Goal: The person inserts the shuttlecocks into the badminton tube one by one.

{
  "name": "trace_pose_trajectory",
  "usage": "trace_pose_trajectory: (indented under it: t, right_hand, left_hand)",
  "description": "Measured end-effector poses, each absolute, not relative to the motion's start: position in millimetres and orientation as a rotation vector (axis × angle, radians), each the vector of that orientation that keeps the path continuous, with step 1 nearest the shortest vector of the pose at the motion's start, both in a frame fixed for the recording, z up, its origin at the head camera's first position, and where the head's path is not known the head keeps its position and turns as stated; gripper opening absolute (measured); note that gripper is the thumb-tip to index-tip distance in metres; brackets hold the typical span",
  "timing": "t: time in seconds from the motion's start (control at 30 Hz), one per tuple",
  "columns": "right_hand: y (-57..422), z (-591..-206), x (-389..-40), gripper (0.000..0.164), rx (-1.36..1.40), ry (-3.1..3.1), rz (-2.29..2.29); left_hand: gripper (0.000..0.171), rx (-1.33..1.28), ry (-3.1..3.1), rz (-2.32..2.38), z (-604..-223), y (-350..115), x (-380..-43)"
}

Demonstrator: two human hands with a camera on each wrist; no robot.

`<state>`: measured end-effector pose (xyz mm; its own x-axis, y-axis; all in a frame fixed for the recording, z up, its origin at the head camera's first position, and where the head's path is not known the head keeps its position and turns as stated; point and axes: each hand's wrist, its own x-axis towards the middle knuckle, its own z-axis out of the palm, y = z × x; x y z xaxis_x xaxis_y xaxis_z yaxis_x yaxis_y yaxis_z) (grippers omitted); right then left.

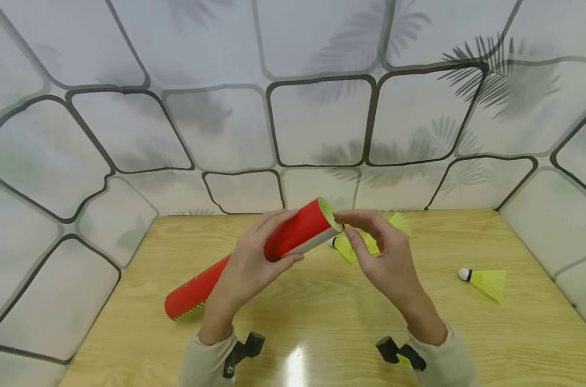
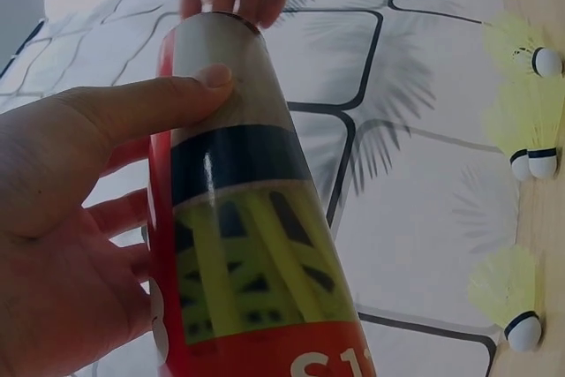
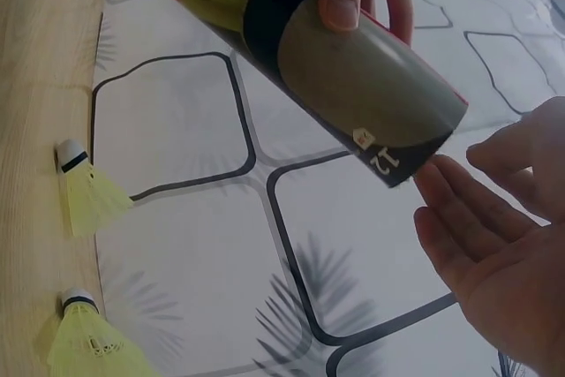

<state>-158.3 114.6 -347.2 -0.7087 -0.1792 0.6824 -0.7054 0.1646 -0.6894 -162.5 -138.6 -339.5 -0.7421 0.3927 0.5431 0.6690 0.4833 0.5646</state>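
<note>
A long red shuttlecock tube (image 1: 300,234) slants up to the right over the table, its open mouth turned toward my right hand (image 1: 387,258). My left hand (image 1: 247,263) grips the tube near its upper part, with the thumb (image 2: 190,99) across a grey stretch of its wall in the left wrist view. Through a clear band below, yellow-green stripes show. The fingers of my right hand are loosely bent, with fingertips right at the tube's rim; in the right wrist view nothing shows between them. Behind that hand lie several yellow shuttlecocks (image 1: 343,248) with white heads.
Apart from that group, one yellow shuttlecock (image 1: 486,280) lies on its side at the right of the wooden table (image 1: 322,322). A pale wall covering (image 1: 322,123) with dark outlines and leaf prints rises behind the table and at both sides.
</note>
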Motion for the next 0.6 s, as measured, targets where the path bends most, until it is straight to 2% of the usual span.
trace_pose_trajectory:
  t: [0.6]
  right_hand:
    - [137, -388, -191, 0.024, 0.403, -2.403, 1.301]
  left_hand:
    - [0.073, -0.769, -2.36, -1.101, -339, -161, -169]
